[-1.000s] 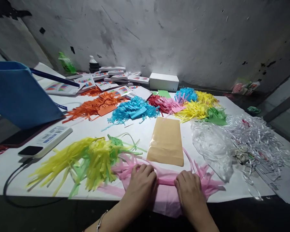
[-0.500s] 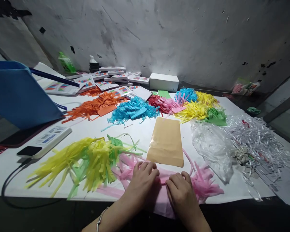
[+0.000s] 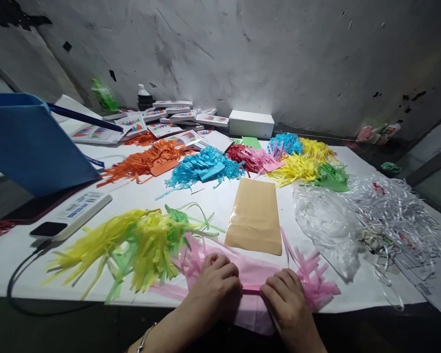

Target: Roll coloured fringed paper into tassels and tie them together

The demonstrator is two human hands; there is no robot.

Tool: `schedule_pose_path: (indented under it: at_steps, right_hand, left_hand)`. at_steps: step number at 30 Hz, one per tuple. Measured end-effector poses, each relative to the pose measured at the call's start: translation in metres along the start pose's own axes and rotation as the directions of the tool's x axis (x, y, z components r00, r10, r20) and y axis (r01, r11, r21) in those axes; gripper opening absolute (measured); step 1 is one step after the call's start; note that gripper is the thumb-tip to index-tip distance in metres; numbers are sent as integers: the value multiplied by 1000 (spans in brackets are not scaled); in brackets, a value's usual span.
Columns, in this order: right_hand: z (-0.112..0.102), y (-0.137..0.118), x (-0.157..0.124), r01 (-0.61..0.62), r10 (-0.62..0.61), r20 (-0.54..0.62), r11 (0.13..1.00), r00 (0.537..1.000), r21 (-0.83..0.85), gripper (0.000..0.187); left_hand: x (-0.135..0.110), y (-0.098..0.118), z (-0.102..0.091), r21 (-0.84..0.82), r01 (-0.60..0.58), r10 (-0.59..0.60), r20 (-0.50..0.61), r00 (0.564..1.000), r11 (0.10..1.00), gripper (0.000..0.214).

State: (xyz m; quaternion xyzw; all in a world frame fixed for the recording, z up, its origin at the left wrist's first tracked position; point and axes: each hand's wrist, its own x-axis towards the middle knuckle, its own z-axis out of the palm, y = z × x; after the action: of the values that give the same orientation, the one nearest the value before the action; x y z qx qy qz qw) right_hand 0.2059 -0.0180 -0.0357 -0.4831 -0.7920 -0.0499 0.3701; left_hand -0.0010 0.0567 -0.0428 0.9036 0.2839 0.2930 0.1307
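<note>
A sheet of pink fringed tissue paper (image 3: 255,274) lies at the near edge of the white table (image 3: 220,206), partly rolled into a thin band. My left hand (image 3: 215,287) presses its curled fingers on the left part of that roll. My right hand (image 3: 284,296) grips the roll just to the right, fingers curled over it. Pink fringes stick out on both sides of my hands. Just left lies a bundle of yellow and green fringed paper (image 3: 132,242). A tan paper envelope (image 3: 255,215) lies flat right behind my hands.
Piles of orange (image 3: 147,162), blue (image 3: 202,169), pink, yellow and green fringes lie further back, with a white box (image 3: 250,123) and stacked printed packets. Clear plastic (image 3: 325,225) and silver shreds (image 3: 397,211) fill the right. A blue folder (image 3: 29,142) and a phone on a cable sit at left.
My hands drew together and then apart a little along the pink paper, and the roll between them looks tighter. The camera shifted slightly. Nothing else moved.
</note>
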Motion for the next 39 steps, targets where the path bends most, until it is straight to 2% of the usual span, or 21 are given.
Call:
schedule_pose_path:
  at_steps: [3, 6, 10, 12, 14, 17, 19, 21, 24, 27, 29, 31, 33, 36, 38, 39]
  right_hand:
    - [-3, -1, -2, -28, 28, 1, 999, 1000, 16, 23]
    - [0, -4, -5, -166, 166, 0, 985, 986, 57, 19]
    - [7, -1, -11, -391, 386, 73, 917, 920, 80, 16]
    - [9, 2, -11, -450, 443, 93, 890, 892, 74, 16]
    - [9, 4, -9, -481, 473, 107, 874, 874, 63, 14]
    - [8, 0, -4, -424, 416, 112, 903, 903, 68, 15]
    - [7, -6, -1, -319, 315, 71, 946, 947, 62, 22]
    - [9, -11, 0, -213, 212, 22, 977, 977, 14, 26]
    - [14, -17, 0, -122, 124, 10, 989, 992, -89, 21]
    - [23, -19, 4, -104, 99, -42, 983, 994, -152, 25]
    - [28, -18, 8, -119, 107, -83, 980, 991, -157, 33]
    - [29, -16, 13, -163, 143, -137, 975, 980, -148, 34]
    - [24, -9, 16, -230, 192, -231, 962, 954, -147, 29]
    - [-1, 14, 6, -352, 260, -425, 924, 867, -152, 18]
    - [-32, 37, -15, -488, 359, -544, 866, 759, -111, 26]
    - [-52, 49, -30, -612, 462, -618, 790, 636, -39, 34]
  left_hand:
    - [-3, 4, -4, 2, 38, -38, 19, 999, 999, 11]
    - [0, 15, -7, 67, 139, -142, 35, 989, 988, 13]
    - [11, 28, -15, 155, 322, -346, 164, 924, 934, 9]
    - [16, 31, -18, 181, 363, -397, 224, 890, 914, 5]
    - [17, 30, -19, 215, 363, -408, 227, 884, 907, 6]
    - [14, 25, -16, 256, 221, -277, 212, 937, 941, 7]
    - [12, 22, -11, 271, 61, -123, 217, 968, 961, 6]
    - [11, 19, -5, 300, -51, -13, 207, 978, 953, 10]
    - [15, 14, 3, 328, -79, 27, 159, 987, 941, 17]
    - [16, 15, 7, 281, -29, 22, 29, 999, 959, 17]
    - [12, 20, 8, 192, -77, 84, -28, 996, 978, 11]
    - [5, 27, 10, 93, -153, 154, 2, 988, 984, 10]
    - [-1, 32, 13, 45, -130, 127, 67, 990, 990, 13]
    - [-2, 28, 19, 120, 39, -48, 66, 997, 992, 21]
    - [2, 18, 21, 176, 113, -121, 32, 992, 978, 22]
    - [5, 11, 20, 194, 129, -135, 18, 991, 972, 23]
